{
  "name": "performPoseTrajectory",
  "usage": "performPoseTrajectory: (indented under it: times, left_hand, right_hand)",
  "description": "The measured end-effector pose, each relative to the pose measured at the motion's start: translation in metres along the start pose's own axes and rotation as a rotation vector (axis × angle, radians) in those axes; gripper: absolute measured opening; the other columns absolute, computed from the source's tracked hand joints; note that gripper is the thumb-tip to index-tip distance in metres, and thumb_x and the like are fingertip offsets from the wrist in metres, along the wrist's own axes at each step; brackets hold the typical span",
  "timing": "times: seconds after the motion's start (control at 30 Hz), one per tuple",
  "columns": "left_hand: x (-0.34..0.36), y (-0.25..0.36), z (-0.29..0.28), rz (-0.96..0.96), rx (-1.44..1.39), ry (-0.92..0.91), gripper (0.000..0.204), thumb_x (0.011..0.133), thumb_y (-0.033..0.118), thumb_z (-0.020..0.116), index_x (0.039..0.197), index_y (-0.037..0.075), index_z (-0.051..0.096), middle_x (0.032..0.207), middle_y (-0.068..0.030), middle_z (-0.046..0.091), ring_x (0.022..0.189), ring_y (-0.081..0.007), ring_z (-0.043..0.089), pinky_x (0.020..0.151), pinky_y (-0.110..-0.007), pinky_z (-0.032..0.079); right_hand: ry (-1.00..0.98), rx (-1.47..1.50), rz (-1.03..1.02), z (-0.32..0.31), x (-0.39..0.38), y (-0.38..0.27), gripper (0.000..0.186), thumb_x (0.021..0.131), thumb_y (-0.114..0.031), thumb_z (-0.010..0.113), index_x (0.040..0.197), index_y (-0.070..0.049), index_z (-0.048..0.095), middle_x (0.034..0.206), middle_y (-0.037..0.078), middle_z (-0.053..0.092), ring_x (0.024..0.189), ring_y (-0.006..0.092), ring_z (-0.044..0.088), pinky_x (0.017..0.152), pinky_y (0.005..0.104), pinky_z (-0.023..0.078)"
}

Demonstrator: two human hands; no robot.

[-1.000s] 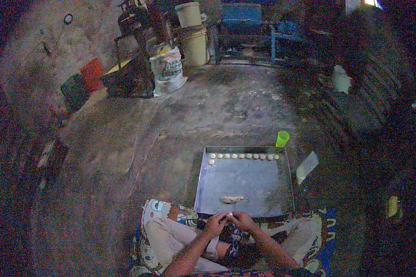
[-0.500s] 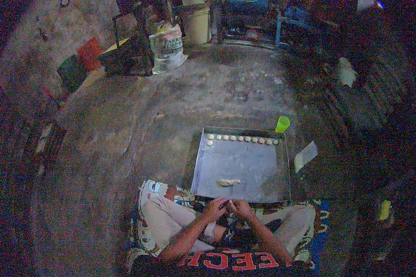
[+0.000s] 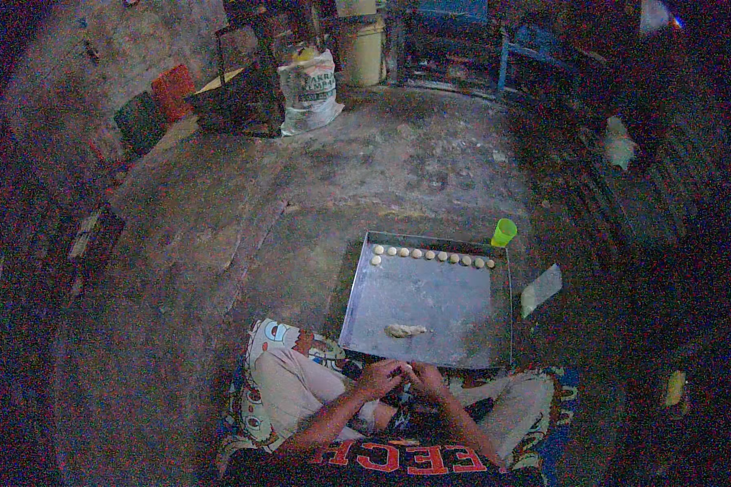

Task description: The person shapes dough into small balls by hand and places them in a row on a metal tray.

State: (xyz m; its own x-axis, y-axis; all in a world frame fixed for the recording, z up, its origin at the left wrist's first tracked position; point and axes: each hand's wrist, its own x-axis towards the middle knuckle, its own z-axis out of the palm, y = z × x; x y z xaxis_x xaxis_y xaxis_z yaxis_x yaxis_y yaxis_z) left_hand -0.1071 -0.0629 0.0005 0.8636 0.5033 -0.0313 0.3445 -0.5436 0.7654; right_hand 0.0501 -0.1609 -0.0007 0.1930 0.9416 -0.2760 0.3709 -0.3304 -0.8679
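Note:
A shallow square metal tray (image 3: 455,304) lies on the floor in front of my crossed legs. Along its far edge runs a row of small pale dough balls (image 3: 417,253), and one more starts a second row at the left. A longer, uneven lump of dough (image 3: 404,331) rests nearer to me in the tray. My left hand (image 3: 379,379) and my right hand (image 3: 427,381) meet over my lap, just off the tray's near edge. Both have their fingers closed around a small pale piece of dough (image 3: 407,369), mostly hidden by them.
A green cup (image 3: 504,233) stands by the tray's far right corner, with a pale flat piece (image 3: 541,290) to the right. A yellow object (image 3: 675,388) lies farther right. At the back are a white sack (image 3: 310,93), a pale bucket (image 3: 364,53) and blue furniture (image 3: 503,61).
My fingers have shifted slightly and a pale bit now shows between them. The whole scene sits a little lower and further right in view. The dough in the tray looks the same.

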Motion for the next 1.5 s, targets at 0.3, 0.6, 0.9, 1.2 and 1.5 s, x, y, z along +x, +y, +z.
performPoseTrajectory:
  times: [0.3,0.6,0.9,1.2,1.5]
  left_hand:
    - [0.008,0.016,-0.006,0.023,-0.040,0.091,0.038,0.079,0.022,0.062,0.114,0.009,0.057,0.107,-0.0142,0.059,0.098,-0.0342,0.058,0.083,-0.040,0.048]
    - [0.010,-0.028,0.023,0.122,0.130,0.146,0.042,0.080,0.022,0.062,0.119,0.009,0.054,0.109,-0.0120,0.055,0.097,-0.0330,0.058,0.082,-0.041,0.049]
    - [0.008,0.015,-0.013,0.076,0.120,0.217,0.025,0.083,0.015,0.059,0.106,0.004,0.059,0.099,-0.0146,0.057,0.090,-0.0341,0.058,0.077,-0.040,0.049]
    - [0.013,-0.002,-0.003,0.004,-0.182,0.276,0.025,0.081,0.005,0.061,0.106,0.003,0.063,0.100,-0.0131,0.055,0.088,-0.0297,0.059,0.075,-0.035,0.050]
    - [0.027,0.030,-0.018,-0.041,-0.078,0.144,0.049,0.081,0.019,0.066,0.127,0.011,0.051,0.109,-0.0126,0.053,0.098,-0.0309,0.058,0.082,-0.037,0.048]
  right_hand:
    - [-0.043,-0.008,-0.058,-0.006,0.014,0.015,0.045,0.096,-0.036,0.039,0.095,0.002,0.062,0.084,0.014,0.067,0.071,0.0235,0.064,0.067,0.0375,0.050]
    - [-0.067,-0.125,0.052,0.008,0.031,0.040,0.049,0.098,-0.039,0.035,0.099,0.002,0.061,0.082,0.013,0.067,0.075,0.0235,0.064,0.069,0.0380,0.050]
    - [-0.091,0.122,-0.060,0.008,0.022,0.017,0.047,0.099,-0.037,0.035,0.099,0.002,0.061,0.075,0.011,0.064,0.070,0.0200,0.060,0.069,0.0364,0.049]
    - [-0.277,0.707,0.068,-0.007,0.039,0.022,0.039,0.097,-0.038,0.042,0.090,-0.003,0.058,0.072,0.001,0.055,0.065,0.0134,0.053,0.062,0.0310,0.048]
    - [-0.134,0.302,0.179,-0.040,0.026,-0.026,0.044,0.095,-0.039,0.047,0.103,0.001,0.062,0.089,0.007,0.066,0.075,0.0138,0.062,0.070,0.0322,0.051]
